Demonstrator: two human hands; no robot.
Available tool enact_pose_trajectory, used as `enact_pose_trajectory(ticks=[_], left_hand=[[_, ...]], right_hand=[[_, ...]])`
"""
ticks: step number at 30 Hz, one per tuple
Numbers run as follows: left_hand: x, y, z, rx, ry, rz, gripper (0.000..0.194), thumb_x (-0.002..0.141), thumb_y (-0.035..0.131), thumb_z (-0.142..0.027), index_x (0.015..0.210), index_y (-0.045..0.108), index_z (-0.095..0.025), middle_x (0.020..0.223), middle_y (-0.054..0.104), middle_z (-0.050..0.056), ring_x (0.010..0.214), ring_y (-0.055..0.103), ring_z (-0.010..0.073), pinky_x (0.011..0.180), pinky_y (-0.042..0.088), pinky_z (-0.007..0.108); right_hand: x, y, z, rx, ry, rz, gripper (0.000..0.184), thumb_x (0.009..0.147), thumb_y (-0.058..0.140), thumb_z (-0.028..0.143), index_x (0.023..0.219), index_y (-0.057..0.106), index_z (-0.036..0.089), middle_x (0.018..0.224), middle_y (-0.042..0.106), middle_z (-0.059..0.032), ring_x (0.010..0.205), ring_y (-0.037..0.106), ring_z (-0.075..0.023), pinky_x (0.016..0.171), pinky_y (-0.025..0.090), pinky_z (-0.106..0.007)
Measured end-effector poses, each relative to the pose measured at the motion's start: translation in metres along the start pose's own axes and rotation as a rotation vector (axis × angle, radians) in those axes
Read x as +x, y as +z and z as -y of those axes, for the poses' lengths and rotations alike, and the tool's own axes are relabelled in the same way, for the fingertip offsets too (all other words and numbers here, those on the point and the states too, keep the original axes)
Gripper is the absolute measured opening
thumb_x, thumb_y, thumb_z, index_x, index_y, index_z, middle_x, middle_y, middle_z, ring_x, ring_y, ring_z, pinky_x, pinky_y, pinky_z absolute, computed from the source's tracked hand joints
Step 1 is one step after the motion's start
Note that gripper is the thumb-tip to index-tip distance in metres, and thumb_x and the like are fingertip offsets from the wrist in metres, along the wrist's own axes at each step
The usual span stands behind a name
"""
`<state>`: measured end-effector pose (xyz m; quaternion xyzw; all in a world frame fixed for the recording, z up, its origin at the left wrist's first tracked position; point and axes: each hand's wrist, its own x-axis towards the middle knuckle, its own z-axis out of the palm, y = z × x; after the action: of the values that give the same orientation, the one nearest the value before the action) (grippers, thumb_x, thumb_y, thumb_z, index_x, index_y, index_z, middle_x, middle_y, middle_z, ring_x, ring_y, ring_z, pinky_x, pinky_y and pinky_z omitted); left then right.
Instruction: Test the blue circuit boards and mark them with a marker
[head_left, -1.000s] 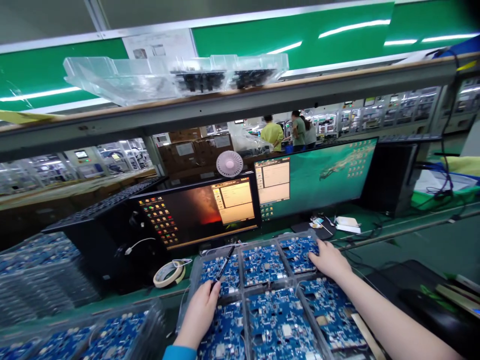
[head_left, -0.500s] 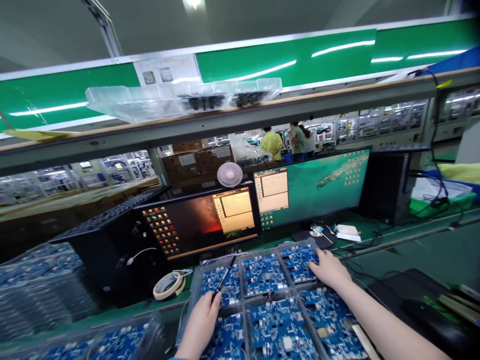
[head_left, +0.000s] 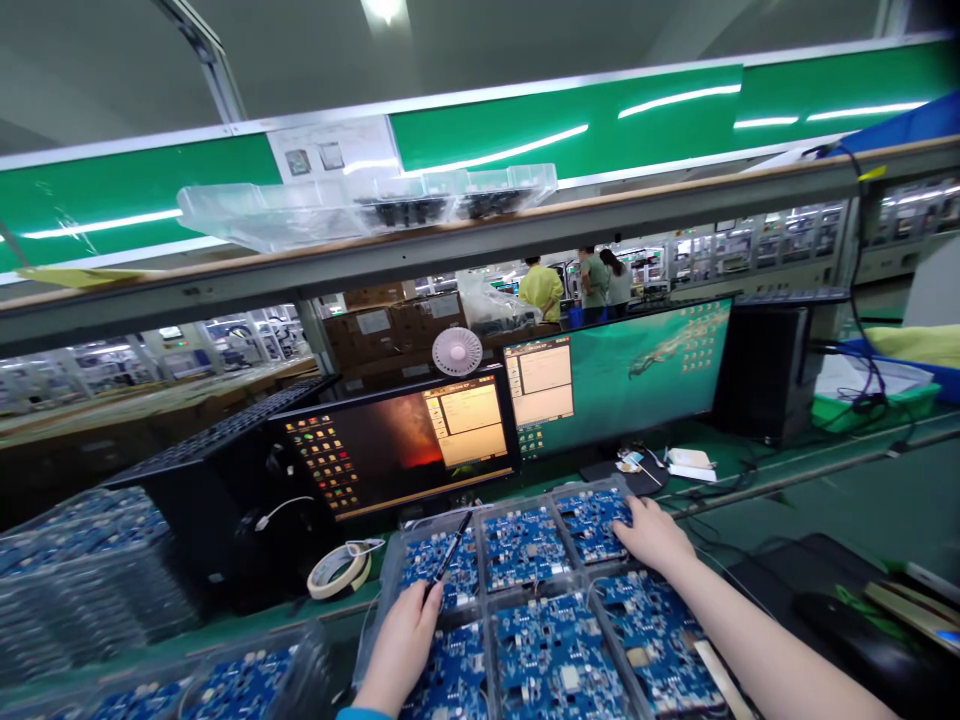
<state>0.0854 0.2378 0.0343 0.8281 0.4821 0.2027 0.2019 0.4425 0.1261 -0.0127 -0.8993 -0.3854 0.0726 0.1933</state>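
A clear plastic tray (head_left: pixel 489 600) lies in front of me, its compartments filled with blue circuit boards (head_left: pixel 525 545). My left hand (head_left: pixel 401 640) is closed at the tray's left side with a dark pen (head_left: pixel 454 545) between thumb and fingers, its tip pointing away over a board. At the far right corner, my right hand (head_left: pixel 651 535) grips the tray's edge, fingers curled over the top right board (head_left: pixel 589 520). Some of its fingertips are hidden. A pale flat strip (head_left: pixel 721 680) rests at the tray's near right, close to my right forearm.
Two monitors (head_left: pixel 390 450) stand behind the tray, with a small fan (head_left: pixel 457 352) above them. A tape roll (head_left: pixel 339 572) lies left of the tray. Stacked trays of boards (head_left: pixel 82 570) occupy the left. A black mouse (head_left: pixel 847 635) sits at right. A shelf (head_left: pixel 420 240) crosses overhead.
The view has shifted very slightly. Both hands, the pen and the tray keep the same places relative to each other.
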Motion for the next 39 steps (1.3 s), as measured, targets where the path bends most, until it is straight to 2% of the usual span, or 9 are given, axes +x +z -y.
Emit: enact_pose_trajectory(ticks=[18, 32, 39], left_hand=[[-0.0015, -0.0033, -0.0047, 0.016, -0.001, 0.002, 0.035, 0.080, 0.033, -0.044, 0.083, 0.055, -0.017, 0.091, 0.060, 0.009, 0.091, 0.054, 0.0234, 0.076, 0.038, 0.030], [0.0004, -0.0009, -0.0001, 0.035, -0.004, 0.018, 0.037, 0.081, 0.030, -0.042, 0.091, 0.052, -0.014, 0.089, 0.059, 0.009, 0.089, 0.054, 0.0227, 0.077, 0.037, 0.030], [-0.0003, -0.0003, 0.0012, 0.039, 0.011, 0.027, 0.036, 0.082, 0.029, -0.042, 0.089, 0.052, -0.015, 0.087, 0.059, 0.008, 0.086, 0.055, 0.0214, 0.074, 0.038, 0.029]], right_hand=[[0.0005, -0.0018, 0.0005, 0.009, 0.002, 0.007, 0.052, 0.072, 0.038, 0.042, 0.118, 0.039, 0.018, 0.115, 0.040, -0.0128, 0.104, 0.041, -0.0278, 0.080, 0.036, -0.039], [-0.0016, -0.0041, 0.0027, 0.008, 0.003, 0.014, 0.053, 0.073, 0.037, 0.042, 0.120, 0.038, 0.017, 0.116, 0.040, -0.0128, 0.105, 0.041, -0.0270, 0.080, 0.036, -0.037], [-0.0022, -0.0045, 0.0024, 0.010, 0.000, 0.011, 0.053, 0.073, 0.036, 0.042, 0.120, 0.038, 0.018, 0.118, 0.039, -0.0130, 0.106, 0.039, -0.0277, 0.080, 0.036, -0.038]])
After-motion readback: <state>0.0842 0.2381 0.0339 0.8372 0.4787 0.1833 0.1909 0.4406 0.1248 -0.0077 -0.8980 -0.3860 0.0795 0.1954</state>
